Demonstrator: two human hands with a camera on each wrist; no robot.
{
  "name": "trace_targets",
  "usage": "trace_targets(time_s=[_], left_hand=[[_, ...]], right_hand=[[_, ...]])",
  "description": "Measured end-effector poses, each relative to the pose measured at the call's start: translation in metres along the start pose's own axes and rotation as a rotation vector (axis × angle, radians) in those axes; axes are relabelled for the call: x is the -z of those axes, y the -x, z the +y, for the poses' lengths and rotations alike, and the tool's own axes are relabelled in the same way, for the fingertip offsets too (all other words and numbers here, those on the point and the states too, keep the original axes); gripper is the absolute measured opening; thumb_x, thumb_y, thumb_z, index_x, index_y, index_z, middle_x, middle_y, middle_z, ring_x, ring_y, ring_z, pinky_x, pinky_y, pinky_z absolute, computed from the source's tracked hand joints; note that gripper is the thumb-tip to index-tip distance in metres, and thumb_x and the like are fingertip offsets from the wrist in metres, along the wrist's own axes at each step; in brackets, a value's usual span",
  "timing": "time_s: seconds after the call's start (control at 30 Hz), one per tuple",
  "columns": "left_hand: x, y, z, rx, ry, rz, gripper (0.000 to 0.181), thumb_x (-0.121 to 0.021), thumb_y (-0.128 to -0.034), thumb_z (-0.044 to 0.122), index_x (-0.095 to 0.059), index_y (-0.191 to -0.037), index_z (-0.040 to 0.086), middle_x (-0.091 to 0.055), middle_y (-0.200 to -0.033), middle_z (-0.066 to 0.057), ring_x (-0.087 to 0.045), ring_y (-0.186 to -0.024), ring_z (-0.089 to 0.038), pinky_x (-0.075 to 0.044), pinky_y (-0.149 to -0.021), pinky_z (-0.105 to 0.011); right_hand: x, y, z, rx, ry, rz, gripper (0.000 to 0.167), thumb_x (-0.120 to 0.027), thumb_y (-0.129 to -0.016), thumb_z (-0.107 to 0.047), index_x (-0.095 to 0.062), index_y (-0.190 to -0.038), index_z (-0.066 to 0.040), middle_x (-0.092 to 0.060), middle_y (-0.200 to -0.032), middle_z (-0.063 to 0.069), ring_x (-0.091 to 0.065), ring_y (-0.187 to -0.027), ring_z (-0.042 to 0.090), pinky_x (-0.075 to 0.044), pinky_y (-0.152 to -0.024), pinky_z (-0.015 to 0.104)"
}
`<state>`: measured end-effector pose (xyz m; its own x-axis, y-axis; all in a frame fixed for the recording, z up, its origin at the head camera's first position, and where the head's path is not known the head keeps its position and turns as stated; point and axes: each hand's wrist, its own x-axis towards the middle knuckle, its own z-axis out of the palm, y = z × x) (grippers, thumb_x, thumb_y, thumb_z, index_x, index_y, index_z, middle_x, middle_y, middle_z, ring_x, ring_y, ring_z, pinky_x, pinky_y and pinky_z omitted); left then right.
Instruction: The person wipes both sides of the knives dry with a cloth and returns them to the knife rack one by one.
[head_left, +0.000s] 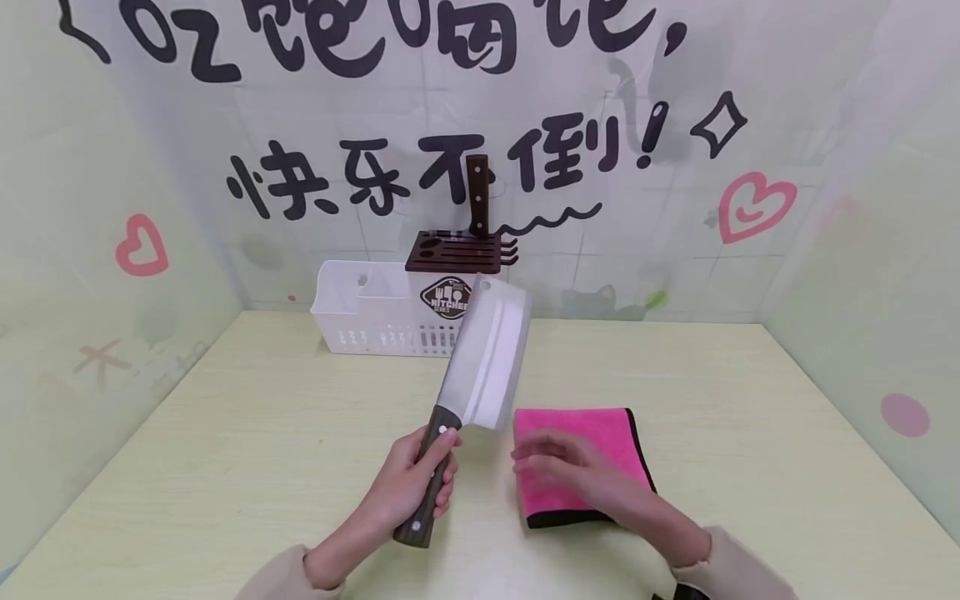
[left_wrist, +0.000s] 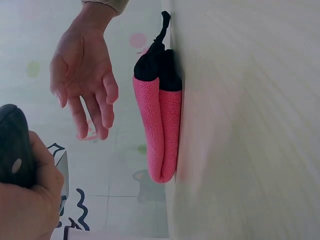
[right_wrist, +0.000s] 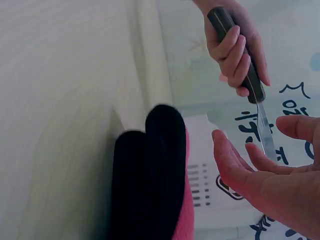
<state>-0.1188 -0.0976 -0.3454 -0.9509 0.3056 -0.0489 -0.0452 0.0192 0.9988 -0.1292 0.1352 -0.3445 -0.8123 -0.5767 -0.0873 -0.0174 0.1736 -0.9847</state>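
Note:
My left hand (head_left: 416, 483) grips the dark handle of a cleaver (head_left: 487, 350), whose broad metal blade points up and away over the table. In the right wrist view, curled fingers (right_wrist: 235, 60) of that hand wrap the handle. Above a folded pink cloth (head_left: 600, 450) with black edging hovers my right hand (head_left: 570, 467), its fingers loosely bent and holding nothing. The left wrist view shows this right hand (left_wrist: 87, 75) palm-up side, apart from the cloth (left_wrist: 155, 125), which lies folded in layers on the table.
At the back of the table (head_left: 225, 450) stands a white perforated rack (head_left: 360, 308) with a brown slotted top (head_left: 453, 252). Another knife's handle (head_left: 477, 196) sticks up from it. Walls with printed lettering enclose the back and both sides.

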Motion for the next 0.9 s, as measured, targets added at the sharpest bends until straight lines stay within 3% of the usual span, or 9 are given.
trace_targets(time_s=[0.2,0.33,0.5,0.57,0.7,0.8,0.9], left_hand=[[0.008,0.002,0.000,0.010,-0.027,-0.011,0.040,-0.042,-0.0940,0.033,-0.041,-0.102,-0.006,-0.045,-0.062,-0.001,-0.044,-0.042,-0.009,-0.042,-0.039,-0.023],[0.013,0.004,-0.001,0.007,-0.044,-0.005,0.039,-0.042,-0.0943,0.032,-0.042,-0.102,-0.006,-0.045,-0.062,-0.001,-0.044,-0.042,-0.009,-0.042,-0.038,-0.023],[0.018,0.004,-0.001,0.001,-0.065,-0.018,0.039,-0.041,-0.0947,0.032,-0.042,-0.101,-0.007,-0.045,-0.062,-0.003,-0.044,-0.041,-0.010,-0.041,-0.037,-0.023],[0.020,0.003,-0.001,0.003,-0.067,-0.024,0.039,-0.041,-0.0948,0.032,-0.042,-0.101,-0.007,-0.045,-0.062,-0.003,-0.044,-0.041,-0.010,-0.041,-0.037,-0.023],[0.022,0.002,0.000,0.001,-0.075,-0.029,0.038,-0.041,-0.0948,0.031,-0.042,-0.101,-0.007,-0.045,-0.062,-0.003,-0.044,-0.041,-0.010,-0.041,-0.038,-0.023],[0.022,0.001,0.001,0.000,-0.078,-0.021,0.038,-0.041,-0.0948,0.031,-0.042,-0.101,-0.007,-0.045,-0.062,-0.003,-0.044,-0.041,-0.010,-0.041,-0.038,-0.023],[0.022,0.001,0.002,0.000,-0.075,-0.014,0.037,-0.041,-0.0948,0.030,-0.042,-0.101,-0.007,-0.045,-0.062,-0.003,-0.044,-0.041,-0.010,-0.041,-0.038,-0.023]], right_hand=[[0.021,0.013,0.009,0.100,0.374,0.118,0.039,-0.050,-0.091,-0.023,-0.047,-0.119,0.004,-0.053,-0.116,0.017,-0.053,-0.106,0.028,-0.045,-0.086,0.028],[0.030,0.019,0.018,0.163,0.657,0.197,0.033,-0.055,-0.089,-0.021,-0.052,-0.113,0.002,-0.056,-0.110,0.012,-0.057,-0.097,0.023,-0.048,-0.081,0.032],[0.041,0.024,0.024,0.182,1.020,0.198,0.047,-0.061,-0.083,-0.034,-0.051,-0.114,0.000,-0.051,-0.113,0.010,-0.052,-0.101,0.022,-0.046,-0.083,0.038],[0.044,0.026,0.027,0.158,1.078,0.145,0.063,-0.061,-0.080,-0.045,-0.048,-0.119,0.002,-0.045,-0.119,0.014,-0.048,-0.108,0.026,-0.044,-0.087,0.041],[0.047,0.028,0.032,0.109,1.082,0.016,0.087,-0.059,-0.072,-0.062,-0.042,-0.127,0.003,-0.036,-0.130,0.023,-0.038,-0.119,0.036,-0.038,-0.092,0.049],[0.044,0.029,0.033,0.112,1.121,-0.048,0.089,-0.062,-0.070,-0.060,-0.040,-0.130,0.002,-0.032,-0.133,0.026,-0.033,-0.121,0.039,-0.036,-0.093,0.051],[0.042,0.027,0.035,0.149,1.204,-0.060,0.079,-0.069,-0.072,-0.045,-0.040,-0.130,0.001,-0.033,-0.132,0.027,-0.034,-0.120,0.040,-0.036,-0.093,0.051]])
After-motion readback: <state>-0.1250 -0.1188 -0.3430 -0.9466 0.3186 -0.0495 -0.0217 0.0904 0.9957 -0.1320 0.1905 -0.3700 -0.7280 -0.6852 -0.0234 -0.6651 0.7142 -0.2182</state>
